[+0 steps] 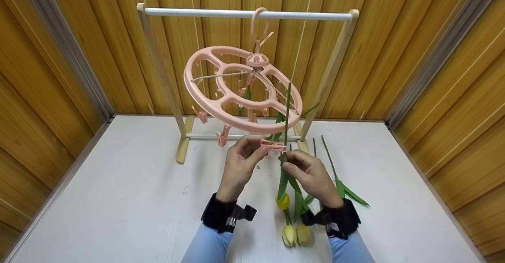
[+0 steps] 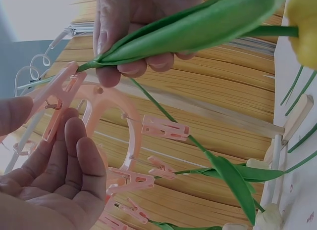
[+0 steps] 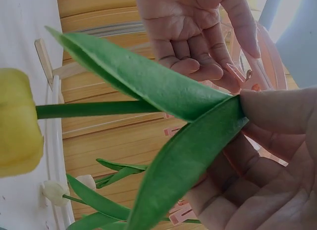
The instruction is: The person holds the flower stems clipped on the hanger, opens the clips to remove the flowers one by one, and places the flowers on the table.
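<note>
My left hand [image 1: 240,166] pinches a pink clothespin [image 1: 273,146] below the front rim of a round pink clip hanger [image 1: 252,127]. The thumb and fingers of my right hand [image 1: 315,176] pinch a yellow tulip [image 1: 282,202] at the base of its leaves. Its flower points down and its bare stem [image 1: 287,109] rises past the hanger's rim. In the left wrist view the tip of the clothespin [image 2: 57,99] meets the stem just beyond the right fingers; whether it has closed round the stem I cannot tell.
The hanger hooks over a white rod [image 1: 197,12] on a wooden stand [image 1: 335,66]. Other clothespins [image 2: 166,127] dangle from it, some with white tulips [image 2: 270,217]. Pale yellow tulips [image 1: 289,235] lie on the white table [image 1: 130,200], with another leafy stem [image 1: 340,186] at right.
</note>
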`<state>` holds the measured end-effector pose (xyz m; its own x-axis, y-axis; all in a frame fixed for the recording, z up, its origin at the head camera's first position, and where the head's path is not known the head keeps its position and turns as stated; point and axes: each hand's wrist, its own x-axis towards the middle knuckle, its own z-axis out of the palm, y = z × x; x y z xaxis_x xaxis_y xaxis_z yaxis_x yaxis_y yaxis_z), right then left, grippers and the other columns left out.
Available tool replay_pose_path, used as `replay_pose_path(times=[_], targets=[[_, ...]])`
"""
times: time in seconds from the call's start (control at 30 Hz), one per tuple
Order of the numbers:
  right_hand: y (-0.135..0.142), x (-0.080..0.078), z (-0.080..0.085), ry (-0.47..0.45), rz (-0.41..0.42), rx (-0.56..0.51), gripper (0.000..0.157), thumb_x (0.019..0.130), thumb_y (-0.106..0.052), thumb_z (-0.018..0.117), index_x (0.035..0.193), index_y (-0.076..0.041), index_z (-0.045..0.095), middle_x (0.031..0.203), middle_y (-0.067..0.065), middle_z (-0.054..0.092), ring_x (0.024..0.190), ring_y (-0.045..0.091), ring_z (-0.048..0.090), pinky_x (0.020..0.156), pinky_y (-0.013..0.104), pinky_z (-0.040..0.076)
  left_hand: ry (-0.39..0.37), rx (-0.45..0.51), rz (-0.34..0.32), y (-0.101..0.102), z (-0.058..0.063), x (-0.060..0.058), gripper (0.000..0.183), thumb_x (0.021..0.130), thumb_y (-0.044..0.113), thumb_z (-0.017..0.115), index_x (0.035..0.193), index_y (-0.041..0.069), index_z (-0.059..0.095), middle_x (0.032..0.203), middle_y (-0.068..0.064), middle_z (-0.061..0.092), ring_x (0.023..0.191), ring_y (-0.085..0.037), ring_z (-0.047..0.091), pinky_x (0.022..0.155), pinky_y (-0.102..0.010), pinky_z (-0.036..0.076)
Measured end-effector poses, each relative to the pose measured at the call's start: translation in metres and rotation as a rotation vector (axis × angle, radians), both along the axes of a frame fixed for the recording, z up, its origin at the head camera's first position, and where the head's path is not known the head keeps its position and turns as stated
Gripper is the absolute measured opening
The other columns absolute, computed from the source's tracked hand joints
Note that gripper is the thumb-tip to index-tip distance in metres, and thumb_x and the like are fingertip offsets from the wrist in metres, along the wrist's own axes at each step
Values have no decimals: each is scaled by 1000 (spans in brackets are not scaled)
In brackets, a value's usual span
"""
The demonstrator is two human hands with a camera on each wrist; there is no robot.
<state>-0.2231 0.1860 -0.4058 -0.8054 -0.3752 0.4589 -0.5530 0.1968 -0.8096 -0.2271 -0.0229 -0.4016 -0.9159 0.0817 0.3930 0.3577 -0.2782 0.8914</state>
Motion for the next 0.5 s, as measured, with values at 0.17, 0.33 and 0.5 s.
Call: replay_pose_path(times=[0.17, 0.33, 0.5], targets=[[1, 1, 1, 16, -40, 17, 19, 100, 2, 63, 117, 6, 70, 105, 17, 69, 93, 10, 62, 78, 20, 52, 9, -22, 0, -1, 1, 0, 25, 99, 7, 69, 122, -4, 66, 113, -15, 74, 100, -17, 69, 82, -29, 51], [2, 1, 1, 57, -81, 40, 18, 99, 1, 65, 116, 4, 72, 102, 13, 70, 90, 10, 62, 77, 21, 52, 4, -18, -11, -2, 1, 1, 27, 98, 7, 70, 123, -2, 67, 114, -16, 75, 105, -20, 70, 86, -33, 52], [2, 0, 1, 75, -94, 48, 18, 99, 1, 66, 115, 2, 73, 100, 10, 70, 88, 10, 62, 76, 22, 52, 2, -13, -19, -3, 1, 1, 27, 98, 7, 69, 123, -2, 67, 116, -16, 74, 108, -21, 70, 88, -35, 53]])
